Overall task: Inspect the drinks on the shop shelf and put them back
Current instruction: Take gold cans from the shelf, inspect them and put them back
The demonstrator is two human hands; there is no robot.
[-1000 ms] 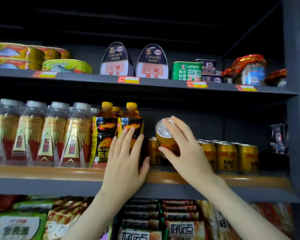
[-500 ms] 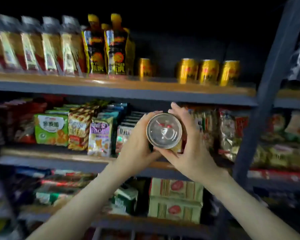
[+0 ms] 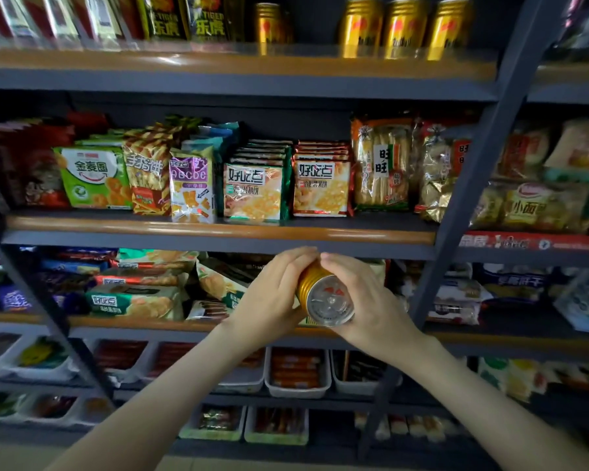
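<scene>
A gold drink can (image 3: 323, 297) lies on its side between both hands, its silver end facing the camera. My left hand (image 3: 272, 297) wraps its left side and my right hand (image 3: 371, 300) curls round its right side. The can is held well below the drinks shelf (image 3: 238, 64), in front of the snack shelves. On that top shelf stand three matching gold cans (image 3: 405, 27), one more gold can (image 3: 269, 23), black-and-yellow bottles (image 3: 187, 18) and clear bottles (image 3: 58, 15). A gap shows between the single can and the three.
Snack packets (image 3: 252, 185) fill the middle shelf and more packets (image 3: 133, 300) the one below. White trays of sausages (image 3: 296, 372) sit lower down. A dark upright post (image 3: 473, 185) slants through the right side, with more snacks beyond it.
Both hands brought the can from the drinks shelf down and towards me. The view dropped, so the drinks shelf now sits at the top edge. The can's body now shows more.
</scene>
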